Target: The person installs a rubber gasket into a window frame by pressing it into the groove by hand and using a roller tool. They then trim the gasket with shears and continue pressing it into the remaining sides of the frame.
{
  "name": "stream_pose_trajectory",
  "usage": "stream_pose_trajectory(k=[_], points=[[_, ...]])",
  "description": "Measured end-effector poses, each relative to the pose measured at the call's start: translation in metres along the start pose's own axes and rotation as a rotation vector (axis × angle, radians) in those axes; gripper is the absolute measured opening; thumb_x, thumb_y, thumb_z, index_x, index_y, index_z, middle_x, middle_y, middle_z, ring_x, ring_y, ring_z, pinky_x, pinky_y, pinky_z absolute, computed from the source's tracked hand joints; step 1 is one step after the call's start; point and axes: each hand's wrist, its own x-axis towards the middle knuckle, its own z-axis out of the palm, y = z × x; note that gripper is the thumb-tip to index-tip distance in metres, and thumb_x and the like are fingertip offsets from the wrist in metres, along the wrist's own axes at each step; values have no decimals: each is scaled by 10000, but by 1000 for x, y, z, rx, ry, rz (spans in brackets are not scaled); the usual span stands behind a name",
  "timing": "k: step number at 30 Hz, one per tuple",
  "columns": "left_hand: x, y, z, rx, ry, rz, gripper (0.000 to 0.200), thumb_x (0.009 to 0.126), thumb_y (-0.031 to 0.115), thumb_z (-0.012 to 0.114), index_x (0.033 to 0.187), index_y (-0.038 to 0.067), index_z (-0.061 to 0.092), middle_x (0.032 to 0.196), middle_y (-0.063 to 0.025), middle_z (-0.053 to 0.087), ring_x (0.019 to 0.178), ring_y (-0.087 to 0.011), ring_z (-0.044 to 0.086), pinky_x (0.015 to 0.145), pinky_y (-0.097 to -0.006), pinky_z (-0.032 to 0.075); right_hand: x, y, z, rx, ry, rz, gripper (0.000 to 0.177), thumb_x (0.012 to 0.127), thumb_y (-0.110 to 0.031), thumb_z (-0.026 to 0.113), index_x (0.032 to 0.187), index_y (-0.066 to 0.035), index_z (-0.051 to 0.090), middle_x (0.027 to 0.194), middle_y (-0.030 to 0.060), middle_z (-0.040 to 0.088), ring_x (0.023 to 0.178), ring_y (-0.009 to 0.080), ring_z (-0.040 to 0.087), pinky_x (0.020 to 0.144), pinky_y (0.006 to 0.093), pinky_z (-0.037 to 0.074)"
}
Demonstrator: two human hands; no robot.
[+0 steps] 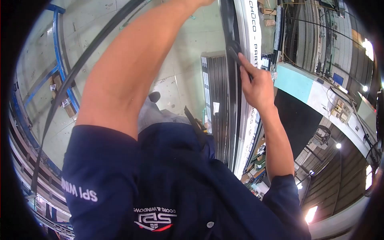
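Observation:
My right hand (258, 89) is at a long window-frame profile (243, 24) wrapped in white printed film. Its index finger and thumb close on a black rubber strip (233, 47), which curls against the dark face of the profile. The other fingers are folded in. My left arm (132, 68) reaches up and across to the top edge of the view, where the hand is cut off. A long black band (76, 70), which looks like the same kind of rubber strip, arcs past my left arm down to the lower left.
A bundle of dark profiles (218, 92) stands below the work, left of the wrapped profile. A blue metal frame (60, 60) is at the left on the tiled floor (172, 48). To the right are a white and green surface (296, 82) and racks of long profiles (308, 34).

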Motion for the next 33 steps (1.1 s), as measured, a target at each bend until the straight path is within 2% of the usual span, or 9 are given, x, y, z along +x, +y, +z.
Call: stream_pose_trajectory(k=[7,10,13,14,17,21,29,30,33], points=[[6,-7,-3,-107,-50,-5,380,1073,328,551,1294,22,592,1434,-284,522,1127,-460,660,932,-545,557,-38,15,5,9,-39,30,386,974,-195,646,1353,-219,714,730,252,676,711,465,683,693,539,550],[8,-15,12,-111,21,35,370,1076,319,543,1287,19,594,1449,-281,510,1081,-474,671,906,-553,568,12,-14,-10,-32,1,-2,373,981,-153,628,1344,-163,714,678,249,641,655,435,667,652,491,528],[8,-10,-1,-31,-12,32,389,1085,329,533,1268,-5,610,1344,-228,619,992,-381,718,878,-510,590,33,-23,-11,7,7,39,380,984,-184,622,1352,-215,710,757,229,699,714,434,695,696,530,550],[6,-15,19,-39,154,27,379,1036,430,625,1140,66,637,1225,-167,647,935,-358,700,804,-477,561,19,-14,-7,5,-27,50,389,981,-186,624,1360,-219,706,761,227,702,718,429,699,701,530,552],[7,-6,-1,-28,-74,-59,339,1055,379,562,1308,157,608,1468,-144,529,1083,-403,673,919,-541,566,-13,-8,-7,53,-39,38,400,973,-162,636,1366,-191,704,775,254,688,720,442,691,694,489,550],[11,-10,5,-89,-44,-34,359,1080,422,516,1257,124,612,1462,-200,528,1086,-452,682,903,-599,538,31,-21,-17,-23,-41,108,396,978,-201,622,1363,-234,707,766,242,698,742,442,703,727,528,561],[14,-11,-6,-60,-91,-12,380,1079,425,519,1254,103,619,1350,-234,580,1078,-479,672,901,-584,548,13,-6,-9,-7,-20,17,405,950,-206,646,1347,-239,720,760,241,705,743,442,712,744,519,585],[14,-11,-8,-26,-120,-20,364,1068,397,547,1280,111,622,1378,-192,582,1087,-421,681,907,-549,565,23,-12,-11,-22,-2,6,392,959,-205,638,1342,-222,721,741,235,699,719,440,704,720,522,576],[12,-13,-7,-63,-90,-9,369,1069,402,542,1288,116,620,1404,-199,566,1109,-428,680,915,-550,563,62,-34,-19,-58,5,25,377,966,-198,629,1330,-211,726,728,228,696,698,439,696,702,521,569]])
